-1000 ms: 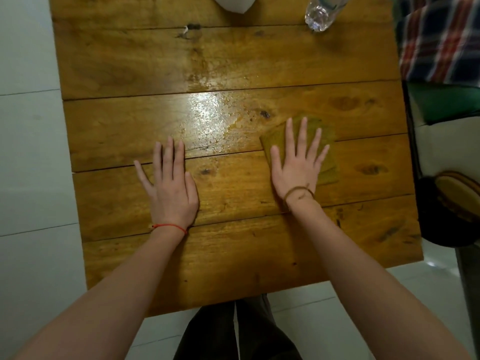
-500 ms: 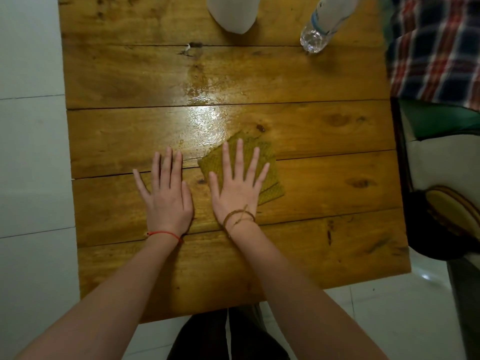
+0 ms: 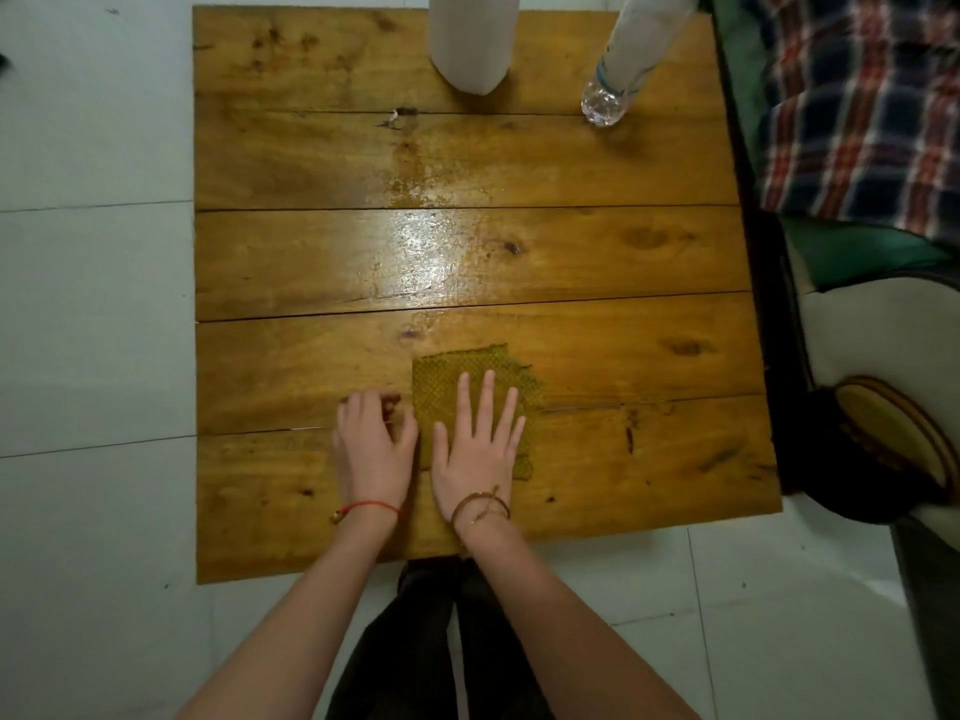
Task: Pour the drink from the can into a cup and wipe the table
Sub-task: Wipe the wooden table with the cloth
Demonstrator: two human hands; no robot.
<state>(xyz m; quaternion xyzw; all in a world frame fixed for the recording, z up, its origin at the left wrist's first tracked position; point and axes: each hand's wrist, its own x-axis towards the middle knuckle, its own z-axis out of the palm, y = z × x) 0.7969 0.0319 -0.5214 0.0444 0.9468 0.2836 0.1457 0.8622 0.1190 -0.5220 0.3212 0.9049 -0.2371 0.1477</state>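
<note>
White tile floor, wet plank table (image 3: 291, 262), right hand (image 3: 475, 459) flat on cloth (image 3: 441, 387), left hand (image 3: 371, 449) fingers loosely curled, grasping nothing

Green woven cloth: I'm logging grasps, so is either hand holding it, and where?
Nothing is gripped. The right hand presses flat on the green woven cloth; the left hand rests beside it.
</note>
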